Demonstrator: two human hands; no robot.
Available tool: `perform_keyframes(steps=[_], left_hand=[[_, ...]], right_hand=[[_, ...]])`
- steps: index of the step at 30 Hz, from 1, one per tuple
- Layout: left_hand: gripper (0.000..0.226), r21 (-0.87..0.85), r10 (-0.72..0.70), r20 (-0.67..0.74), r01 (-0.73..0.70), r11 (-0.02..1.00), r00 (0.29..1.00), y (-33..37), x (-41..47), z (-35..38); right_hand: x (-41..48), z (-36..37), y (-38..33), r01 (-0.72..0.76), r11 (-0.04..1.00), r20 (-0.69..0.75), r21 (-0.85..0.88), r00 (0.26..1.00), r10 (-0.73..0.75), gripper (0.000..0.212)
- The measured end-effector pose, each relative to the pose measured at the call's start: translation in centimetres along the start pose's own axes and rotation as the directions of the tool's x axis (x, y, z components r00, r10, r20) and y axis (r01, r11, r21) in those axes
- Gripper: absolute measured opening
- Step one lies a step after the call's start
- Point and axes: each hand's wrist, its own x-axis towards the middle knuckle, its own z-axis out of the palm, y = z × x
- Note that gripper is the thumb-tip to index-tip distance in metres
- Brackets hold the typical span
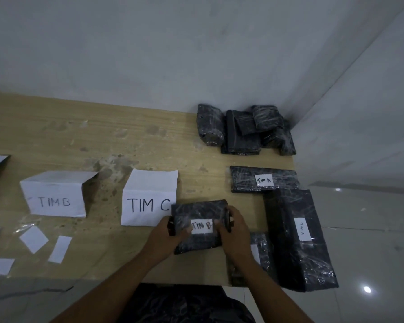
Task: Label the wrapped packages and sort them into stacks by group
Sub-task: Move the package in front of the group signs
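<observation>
Gripping glossy black film-wrapped rectangular package (197,212), left hand (166,236) and right hand (234,231) both curled round sides

package label (255,254) half behind right hand (233,231)

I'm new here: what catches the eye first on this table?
The left hand and right hand grip a black package at the front, thumbs on its TIM B label. Behind and left stand a TIM B sign and a TIM C sign. At right lie TIM A packages, with an unlabelled pile in the far corner.
</observation>
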Motion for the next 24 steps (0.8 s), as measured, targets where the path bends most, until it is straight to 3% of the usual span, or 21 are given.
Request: perform_keyframes(steps=[3, 8, 11, 15, 24], left_hand=[[0.055, 0.008, 0.009, -0.045, -0.009, 1.000, 0.999, 2.1, 1.7, 1.2], [0.042, 0.076, 0.073, -0.067, -0.067, 0.995, 0.995, 5.7, 4.5, 4.3], [0.029, 0.096, 0.089, -0.016, -0.087, 0.992, 0.996, 6.9, 6.0, 5.9], [0.037, 0.150, 0.081, 0.084, -0.093, 0.984, 0.993, 7.6, 6.9, 7.4], [0.031, 0.182, 0.047, 0.134, -0.072, 0.981, 0.990, 6.6, 6.8, 9.3]], right_hand=[[1.6, -2.1, 0.1, -0.017, 1.000, -0.070, -0.017, 0.997, 0.016, 0.040], [4.0, -5.5, 1.1, -0.049, 0.995, -0.143, -0.082, 0.989, 0.037, 0.042], [5.1, -6.9, 1.4, -0.066, 0.986, -0.132, -0.151, 0.990, 0.046, 0.051], [5.3, -7.7, 1.5, -0.043, 0.925, -0.109, -0.379, 0.994, 0.001, 0.061], [4.2, -7.3, 3.6, -0.071, 0.803, -0.056, -0.592, 0.997, 0.047, 0.059]])
